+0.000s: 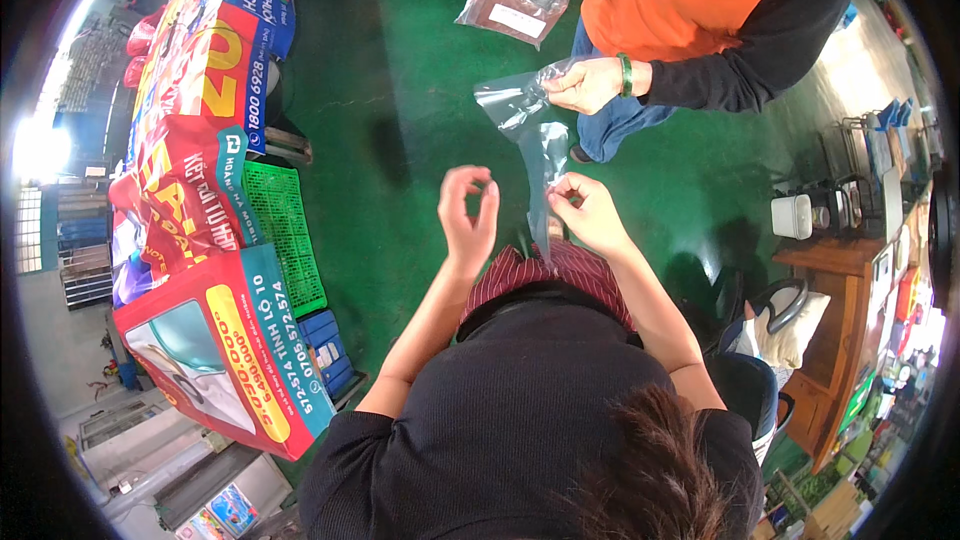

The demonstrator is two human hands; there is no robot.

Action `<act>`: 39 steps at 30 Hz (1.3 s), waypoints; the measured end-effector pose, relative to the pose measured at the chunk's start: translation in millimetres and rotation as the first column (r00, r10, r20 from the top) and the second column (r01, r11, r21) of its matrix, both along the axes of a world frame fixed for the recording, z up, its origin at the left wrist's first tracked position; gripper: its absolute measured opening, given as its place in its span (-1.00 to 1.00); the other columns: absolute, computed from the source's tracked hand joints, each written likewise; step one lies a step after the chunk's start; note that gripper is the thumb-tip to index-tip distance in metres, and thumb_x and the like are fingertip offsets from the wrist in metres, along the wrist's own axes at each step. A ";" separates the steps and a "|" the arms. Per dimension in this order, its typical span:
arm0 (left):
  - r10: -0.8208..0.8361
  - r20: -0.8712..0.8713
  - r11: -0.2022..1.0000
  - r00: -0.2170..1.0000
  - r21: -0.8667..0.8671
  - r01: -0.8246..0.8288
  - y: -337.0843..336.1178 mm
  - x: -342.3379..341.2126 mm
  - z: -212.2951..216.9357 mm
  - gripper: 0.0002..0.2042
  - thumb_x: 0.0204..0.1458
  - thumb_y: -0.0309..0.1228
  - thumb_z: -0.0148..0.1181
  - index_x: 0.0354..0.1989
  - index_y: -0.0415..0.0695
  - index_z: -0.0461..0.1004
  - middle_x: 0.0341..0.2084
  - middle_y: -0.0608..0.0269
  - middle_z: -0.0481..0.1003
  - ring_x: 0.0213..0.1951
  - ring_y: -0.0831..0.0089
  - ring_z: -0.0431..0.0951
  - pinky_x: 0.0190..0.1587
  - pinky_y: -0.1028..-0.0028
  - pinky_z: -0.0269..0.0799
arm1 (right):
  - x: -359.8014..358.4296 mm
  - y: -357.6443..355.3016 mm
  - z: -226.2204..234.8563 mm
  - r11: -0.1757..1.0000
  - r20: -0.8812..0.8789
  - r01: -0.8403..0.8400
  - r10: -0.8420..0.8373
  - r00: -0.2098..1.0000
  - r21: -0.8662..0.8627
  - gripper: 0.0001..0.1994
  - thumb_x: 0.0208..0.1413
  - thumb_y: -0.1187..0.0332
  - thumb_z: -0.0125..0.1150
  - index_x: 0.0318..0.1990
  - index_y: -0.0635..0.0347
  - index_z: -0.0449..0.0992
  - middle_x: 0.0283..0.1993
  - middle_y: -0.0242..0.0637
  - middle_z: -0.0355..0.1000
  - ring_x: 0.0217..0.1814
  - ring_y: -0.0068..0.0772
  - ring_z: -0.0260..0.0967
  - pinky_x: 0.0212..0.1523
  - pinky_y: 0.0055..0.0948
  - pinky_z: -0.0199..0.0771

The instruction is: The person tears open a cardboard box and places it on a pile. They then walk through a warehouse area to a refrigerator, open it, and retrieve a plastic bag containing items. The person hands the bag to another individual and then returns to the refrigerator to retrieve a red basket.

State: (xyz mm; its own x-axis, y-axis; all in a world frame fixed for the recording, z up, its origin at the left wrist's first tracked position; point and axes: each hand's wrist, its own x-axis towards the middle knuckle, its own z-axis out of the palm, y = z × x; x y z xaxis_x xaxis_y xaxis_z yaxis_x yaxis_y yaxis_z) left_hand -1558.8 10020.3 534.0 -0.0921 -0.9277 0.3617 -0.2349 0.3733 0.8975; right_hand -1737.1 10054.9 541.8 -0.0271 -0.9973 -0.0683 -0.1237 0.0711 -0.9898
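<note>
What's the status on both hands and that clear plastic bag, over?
Right hand pinching clear plastic bag at its lower end. Left hand open beside it, off the bag. Co-worker's hand grips the bag's top.

The floor is painted a glossy green and fills the middle of the view. At nine o'clock a long worktop is covered with colourful printed banners in red, yellow and teal. Just beside it, a green plastic crate and a blue crate stand on the floor. At three o'clock there is a brown wooden desk carrying a white box. Very bright daylight enters at nine o'clock, near the rim.
</note>
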 end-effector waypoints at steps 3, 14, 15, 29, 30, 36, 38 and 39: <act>0.187 0.345 0.855 0.920 -0.518 0.021 -55.0 -23.7 55.0 -0.53 -0.26 -0.40 0.15 -0.09 -0.22 0.25 -0.20 0.03 0.34 -0.09 0.18 0.31 -0.08 0.32 0.21 | -10.0 -1.3 -7.5 0.974 -0.137 0.068 -0.099 0.986 -0.214 -0.83 -0.25 0.62 -0.02 -0.69 0.26 0.13 -0.49 -0.29 0.35 -0.51 -0.67 0.20 -0.51 -0.65 0.19; -0.493 -0.347 0.727 0.798 0.339 0.597 -114.4 -93.3 -19.2 -0.58 0.00 -0.50 -0.04 0.07 -0.25 0.13 -0.22 0.25 0.39 -0.22 0.61 0.37 -0.13 0.61 0.25 | -49.2 18.4 -12.8 0.998 -0.515 0.054 -0.036 0.857 0.021 -0.66 -0.17 0.43 0.04 -0.13 0.23 0.32 -0.40 -0.31 0.25 -0.48 -0.55 0.21 -0.48 -0.55 0.20; -0.462 -0.260 0.772 0.848 0.353 0.529 -111.3 -94.9 -22.1 -0.61 0.00 -0.47 -0.04 0.04 -0.27 0.17 -0.28 0.24 0.41 -0.27 0.63 0.38 -0.17 0.63 0.27 | -54.5 21.2 -12.7 0.999 -0.467 0.026 -0.006 0.884 0.035 -0.70 -0.14 0.35 0.05 -0.19 0.22 0.36 -0.41 -0.29 0.27 -0.48 -0.52 0.24 -0.47 -0.53 0.22; -0.310 0.322 0.947 0.895 0.018 0.321 -73.1 -77.3 -12.2 -0.82 -0.07 -0.45 0.05 -0.33 -0.29 0.46 -0.49 0.21 0.45 -0.50 0.63 0.39 -0.47 0.64 0.26 | -23.4 -41.2 -42.4 0.960 0.387 0.279 -0.249 0.888 -0.021 -0.79 -0.06 0.42 0.15 -0.26 0.31 0.40 -0.36 -0.48 0.31 -0.32 -0.72 0.22 -0.29 -0.70 0.22; -0.373 0.299 0.928 0.878 0.128 0.350 -69.8 -75.8 -10.3 -0.81 -0.07 -0.44 0.06 -0.33 -0.29 0.46 -0.47 0.23 0.44 -0.48 0.62 0.39 -0.46 0.63 0.26 | -16.8 -42.9 -41.9 0.939 0.437 0.339 -0.281 0.854 -0.058 -0.77 -0.06 0.42 0.15 -0.22 0.31 0.39 -0.32 -0.45 0.31 -0.30 -0.71 0.22 -0.27 -0.69 0.23; -0.423 -0.288 0.698 0.859 0.501 0.511 -54.6 -64.7 -14.9 -0.80 -0.04 -0.41 0.05 -0.36 -0.33 0.46 -0.44 0.24 0.43 -0.49 0.59 0.39 -0.42 0.61 0.31 | -19.8 -46.4 -43.6 0.946 0.424 0.318 -0.263 0.867 -0.062 -0.57 -0.08 0.51 0.13 -0.01 0.29 0.20 -0.31 -0.45 0.25 -0.37 -0.67 0.21 -0.33 -0.66 0.26; -0.255 -0.421 0.675 0.871 0.567 0.472 -55.5 -58.9 -16.8 -0.80 -0.02 -0.40 0.03 -0.36 -0.33 0.45 -0.48 0.24 0.44 -0.51 0.58 0.40 -0.43 0.60 0.34 | -25.1 -47.5 -47.9 0.950 0.404 0.302 -0.248 0.881 -0.076 -0.60 -0.10 0.56 0.10 -0.04 0.29 0.25 -0.32 -0.45 0.26 -0.36 -0.68 0.21 -0.34 -0.66 0.28; -0.162 -0.476 0.659 0.864 0.600 0.454 -56.2 -55.1 -18.0 -0.79 -0.01 -0.40 0.02 -0.36 -0.33 0.45 -0.49 0.24 0.44 -0.53 0.58 0.41 -0.44 0.60 0.35 | -29.4 -47.9 -53.4 0.948 0.337 0.290 -0.233 0.912 -0.131 -0.60 -0.11 0.59 0.08 -0.03 0.30 0.24 -0.24 -0.42 0.25 -0.36 -0.69 0.20 -0.37 -0.68 0.28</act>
State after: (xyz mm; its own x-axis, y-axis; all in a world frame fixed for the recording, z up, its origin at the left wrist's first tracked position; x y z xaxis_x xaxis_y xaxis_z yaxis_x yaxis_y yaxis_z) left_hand -1613.9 9964.1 516.1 -0.4223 -0.8620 -0.2803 0.1605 -0.3754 0.9129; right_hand -1766.5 10007.1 488.4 -0.2943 -0.9540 0.0576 0.1942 -0.1187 -0.9738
